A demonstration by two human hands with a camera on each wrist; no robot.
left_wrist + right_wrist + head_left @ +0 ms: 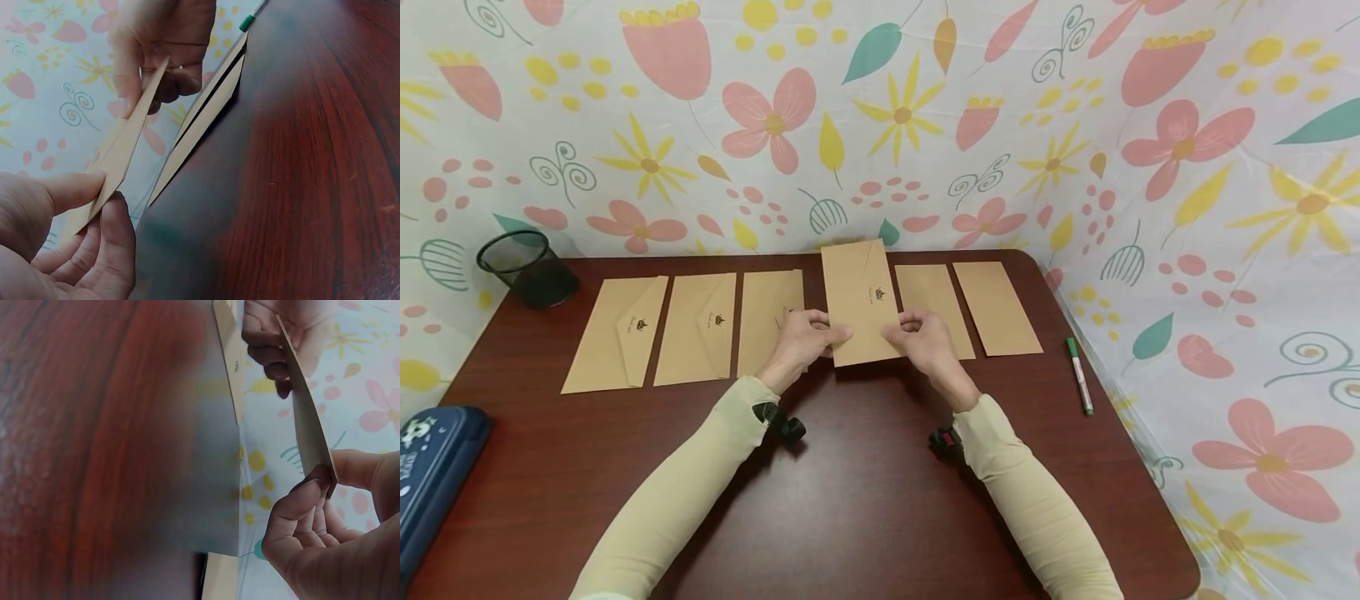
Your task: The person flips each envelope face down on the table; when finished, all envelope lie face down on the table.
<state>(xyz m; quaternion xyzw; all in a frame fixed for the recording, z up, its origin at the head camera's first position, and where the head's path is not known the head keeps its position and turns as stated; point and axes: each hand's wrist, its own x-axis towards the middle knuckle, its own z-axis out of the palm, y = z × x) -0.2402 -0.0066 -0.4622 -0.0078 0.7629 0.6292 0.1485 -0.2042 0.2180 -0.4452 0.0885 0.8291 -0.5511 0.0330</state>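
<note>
A brown paper envelope [859, 308] with a small dark crown print is lifted off the table between both hands. My left hand [805, 340] pinches its lower left edge, thumb on the near face, and my right hand [927, 340] pinches the lower right edge. In the left wrist view the left hand [81, 231] shows thumb and fingers on either side of the thin envelope [125, 147]. The right wrist view has the right hand [319, 519] gripping the opposite edge. The held envelope partly covers the spot behind it in the row.
Three envelopes with crown prints [598, 342] lie left of the hands, and two plain-faced envelopes [997, 308] lie right. A green-capped marker [1081, 377] lies near the right edge. A black mesh pen holder [535, 271] stands back left; a dark blue case [437, 475] lies front left.
</note>
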